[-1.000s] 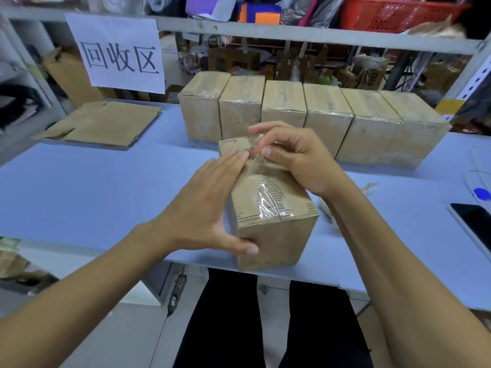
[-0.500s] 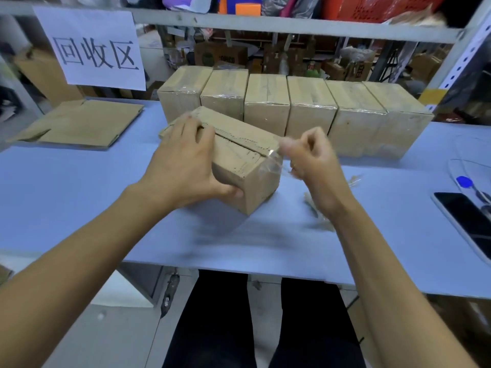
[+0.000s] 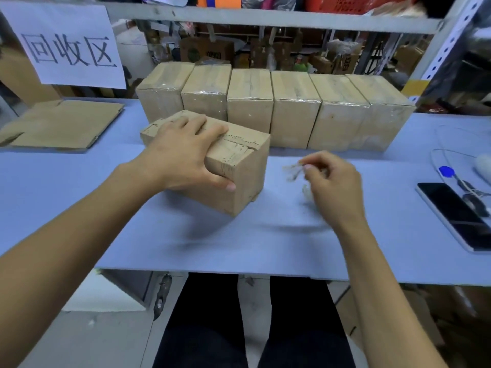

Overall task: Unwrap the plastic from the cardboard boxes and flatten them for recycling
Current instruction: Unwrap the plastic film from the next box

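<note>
Metal shelving (image 3: 265, 21) crowded with cartons and packaging backs a pale blue worktable (image 3: 79, 197), and a white paper sign (image 3: 63, 46) with three handwritten characters hangs from the shelf rail at the left. Along the far edge of the table six cardboard boxes (image 3: 271, 107) stand side by side in a row, their tops and fronts glossy with clear plastic wrap. Near the middle of the table, just in front of that row, an unwrapped cardboard box (image 3: 239, 176) lies on its side at an angle, its bare surface showing dotted tear lines and no film. The left hand (image 3: 183, 155) rests on top of this box with the fingers spread over the upper face and the thumb curled down against the near side, gripping it. To the right of the box and apart from it, the right hand (image 3: 332, 184) hovers over the table with thumb and fingertips pinched on a crumpled strip of clear plastic film (image 3: 292, 171), blurred by motion. A flattened piece of cardboard (image 3: 63, 126) lies at the far left of the table below the sign. At the right edge a dark smartphone (image 3: 457, 213) lies face up, with a thin cable (image 3: 451, 155) and a small blue object (image 3: 447, 171) just beyond it.
</note>
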